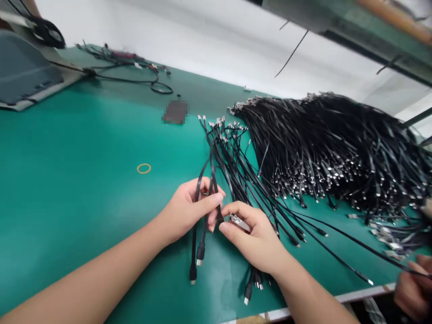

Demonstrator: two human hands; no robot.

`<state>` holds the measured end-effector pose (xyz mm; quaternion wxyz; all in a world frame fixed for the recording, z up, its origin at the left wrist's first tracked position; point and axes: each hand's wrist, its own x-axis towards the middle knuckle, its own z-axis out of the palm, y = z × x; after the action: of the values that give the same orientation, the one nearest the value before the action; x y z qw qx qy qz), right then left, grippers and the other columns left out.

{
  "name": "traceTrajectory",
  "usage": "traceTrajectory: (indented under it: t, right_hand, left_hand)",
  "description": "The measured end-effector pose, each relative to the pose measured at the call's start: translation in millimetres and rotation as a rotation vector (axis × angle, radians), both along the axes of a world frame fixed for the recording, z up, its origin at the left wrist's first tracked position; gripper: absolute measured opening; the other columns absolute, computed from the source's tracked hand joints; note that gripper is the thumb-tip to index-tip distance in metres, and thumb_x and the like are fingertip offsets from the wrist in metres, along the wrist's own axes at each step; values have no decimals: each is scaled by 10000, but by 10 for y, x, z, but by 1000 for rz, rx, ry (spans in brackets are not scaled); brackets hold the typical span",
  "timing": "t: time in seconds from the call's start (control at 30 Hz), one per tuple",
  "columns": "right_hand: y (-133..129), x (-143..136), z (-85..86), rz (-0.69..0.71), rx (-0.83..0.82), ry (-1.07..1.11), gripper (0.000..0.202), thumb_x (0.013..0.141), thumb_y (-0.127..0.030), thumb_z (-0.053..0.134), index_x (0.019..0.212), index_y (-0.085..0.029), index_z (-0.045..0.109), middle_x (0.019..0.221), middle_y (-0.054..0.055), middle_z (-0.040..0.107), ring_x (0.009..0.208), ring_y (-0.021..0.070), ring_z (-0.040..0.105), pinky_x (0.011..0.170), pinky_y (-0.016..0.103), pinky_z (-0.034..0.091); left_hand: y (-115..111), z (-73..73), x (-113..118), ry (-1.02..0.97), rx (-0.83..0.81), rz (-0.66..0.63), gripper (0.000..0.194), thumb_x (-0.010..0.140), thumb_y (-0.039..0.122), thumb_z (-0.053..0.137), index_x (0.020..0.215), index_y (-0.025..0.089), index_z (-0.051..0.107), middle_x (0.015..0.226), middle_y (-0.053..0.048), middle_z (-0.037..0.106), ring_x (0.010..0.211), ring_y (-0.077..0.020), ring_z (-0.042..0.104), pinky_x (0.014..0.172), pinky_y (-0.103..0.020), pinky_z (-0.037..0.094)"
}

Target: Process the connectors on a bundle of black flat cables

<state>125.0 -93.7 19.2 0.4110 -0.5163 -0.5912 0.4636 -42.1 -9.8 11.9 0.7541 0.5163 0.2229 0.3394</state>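
My left hand point(197, 204) is closed round a few flat black cables point(212, 168). Below it hang their plug ends point(200, 253), black with bare metal tips. My right hand point(254, 234) is closed on a small silver nail clipper point(240, 222). Its thumb and forefinger meet the black plug point(220, 216) of one cable, beside my left fingertips. Whether the clipper's jaws touch that cable is hidden. Just behind my hands, a loose bunch of similar cables point(241, 173) lies fanned out, with some plugs point(248, 292) showing under my right wrist.
A large heap of black cables point(313, 139) fills the right side of the green table point(84, 189). A yellow rubber band point(144, 168) lies left of my hands. Tangled wires point(124, 63) lie at the back. Another person's hand point(413, 288) holds a cable at the lower right.
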Motion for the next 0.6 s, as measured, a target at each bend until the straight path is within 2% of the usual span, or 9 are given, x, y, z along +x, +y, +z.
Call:
traceTrajectory:
  t: [0.1, 0.2, 0.3, 0.4, 0.47, 0.53, 0.6]
  right_hand:
    - [7, -1, 6, 25, -24, 101, 100, 916, -286, 662, 967, -207, 628, 857, 15, 704, 699, 141, 580, 674, 280, 456]
    - [33, -9, 1, 42, -73, 220, 93, 921, -280, 662, 946, -199, 624, 844, 28, 690, 828, 185, 647, 818, 343, 502]
    - [35, -19, 5, 47, -76, 274, 102, 919, -282, 666, 950, -199, 618, 879, 35, 690, 843, 185, 645, 867, 366, 501]
    - [22, -17, 6, 14, -76, 219, 138, 904, -301, 692, 935, -196, 609, 795, 0, 635, 676, 122, 542, 686, 273, 462]
    - [15, -4, -9, -38, -91, 210, 169, 916, -328, 683, 908, -198, 575, 693, -46, 521, 574, 83, 406, 547, 215, 352]
    - [10, 15, -37, -74, -113, 275, 192, 960, -372, 617, 912, -208, 532, 656, -70, 399, 547, 75, 300, 491, 199, 255]
    - [7, 29, -67, -81, -122, 341, 188, 1006, -394, 528, 940, -218, 511, 668, -69, 354, 561, 81, 278, 491, 198, 238]
  left_hand:
    - [-6, 0, 1, -34, -56, -6, 128, 913, 290, 668, 902, 189, 589, 513, 63, 615, 418, -88, 568, 480, -192, 500]
    - [3, 2, -2, -46, -74, -12, 128, 907, 286, 679, 900, 185, 600, 510, 59, 614, 403, -84, 558, 463, -187, 499]
    - [7, 9, -5, -43, -73, -6, 139, 900, 291, 692, 901, 178, 610, 522, 49, 619, 402, -84, 557, 447, -182, 493]
    - [8, 15, -6, -44, -77, -1, 138, 911, 281, 682, 877, 178, 598, 501, 58, 600, 395, -75, 548, 434, -168, 486]
    - [9, 15, -3, -48, -71, 26, 129, 917, 264, 676, 868, 183, 588, 491, 73, 584, 386, -68, 534, 425, -163, 489]
    - [14, 14, 7, -44, -53, 60, 118, 919, 239, 669, 861, 187, 580, 488, 85, 574, 383, -61, 522, 421, -161, 497]
    - [20, 16, 21, -31, -29, 82, 121, 917, 211, 660, 842, 187, 568, 476, 95, 564, 378, -57, 513, 416, -157, 498]
